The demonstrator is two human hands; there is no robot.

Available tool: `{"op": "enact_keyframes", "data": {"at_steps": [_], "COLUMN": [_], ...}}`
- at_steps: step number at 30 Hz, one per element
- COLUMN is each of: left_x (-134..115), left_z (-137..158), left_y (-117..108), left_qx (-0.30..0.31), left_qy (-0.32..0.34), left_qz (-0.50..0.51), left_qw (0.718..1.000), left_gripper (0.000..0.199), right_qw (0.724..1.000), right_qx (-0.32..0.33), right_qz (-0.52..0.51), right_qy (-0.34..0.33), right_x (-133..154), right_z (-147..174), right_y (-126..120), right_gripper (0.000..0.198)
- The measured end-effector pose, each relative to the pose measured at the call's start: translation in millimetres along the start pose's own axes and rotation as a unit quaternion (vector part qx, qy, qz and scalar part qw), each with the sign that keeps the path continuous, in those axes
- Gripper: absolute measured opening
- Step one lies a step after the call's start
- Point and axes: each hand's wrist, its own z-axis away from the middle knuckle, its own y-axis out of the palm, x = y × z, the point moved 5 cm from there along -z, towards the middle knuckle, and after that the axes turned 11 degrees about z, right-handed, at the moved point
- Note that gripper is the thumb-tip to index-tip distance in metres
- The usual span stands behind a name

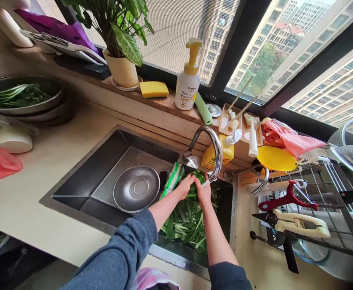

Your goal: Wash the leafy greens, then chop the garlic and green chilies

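Both hands are together under the tap point(214, 149) at the right-hand basin, with water running beside my right hand. My left hand point(186, 187) closes on one side of a dark green, wet bunch of leafy greens point(198, 175). From the other side my right hand point(204, 191) grips the same bunch; its fingertips are partly hidden. Below them, more long green leaves point(185, 225) fill the basin. A green-and-white striped cloth point(173, 179) hangs over the divider near my left hand. In the left-hand basin lies a round metal strainer point(136, 188).
On the sill stand a soap pump bottle point(187, 86), a yellow sponge point(154, 90) and a potted plant point(122, 68). A yellow detergent bottle point(218, 153) is behind the tap. To the right, a wire rack point(318, 181) holds scissors point(303, 223) and a red peeler point(285, 199).
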Motion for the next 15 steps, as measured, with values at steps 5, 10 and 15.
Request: {"op": "enact_keyframes", "data": {"at_steps": [5,10,15], "left_x": [3,16,25], "left_z": [13,21,17], "left_y": [-9,0,9], "left_qx": [-0.003,0.061,0.132], "left_qy": [-0.02,-0.137,-0.126], "left_qz": [0.081,0.077,0.018], "left_qw": [0.997,0.986,0.983], "left_gripper": [0.06,0.065,0.077], "right_qw": [0.999,0.996,0.985], "right_qx": [-0.022,0.031,0.121], "right_qz": [-0.038,-0.067,-0.104], "right_qy": [-0.032,-0.056,-0.067], "right_x": [-1,-4,-2], "right_z": [3,7,6], "right_y": [-1,-6,-7], "right_gripper": [0.058,0.061,0.054]}}
